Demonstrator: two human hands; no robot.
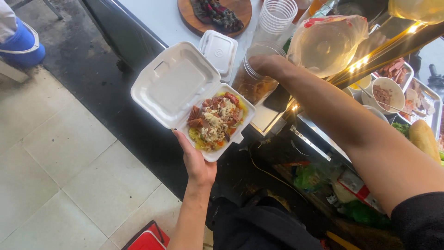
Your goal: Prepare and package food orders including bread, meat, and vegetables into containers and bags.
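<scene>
My left hand point(196, 162) holds an open white foam box point(173, 81) from beneath, its lid tipped back to the left. The box's tray holds yellow rice topped with sliced red sausage and pale shreds point(215, 120). My right hand point(266, 65) reaches into the mouth of a clear plastic jar point(252, 83) with brown fried bits at its bottom; the fingers are hidden behind the jar's rim. The jar stands on the white counter point(152, 18) just right of the box.
A small shut foam box point(218, 50), a stack of clear cups point(276, 16), a wooden board with dark sausage point(217, 14) and a bag of clear lids point(326, 44) sit on the counter. Bowls, trays and a bread loaf point(423, 139) lie at right. Tiled floor lies left.
</scene>
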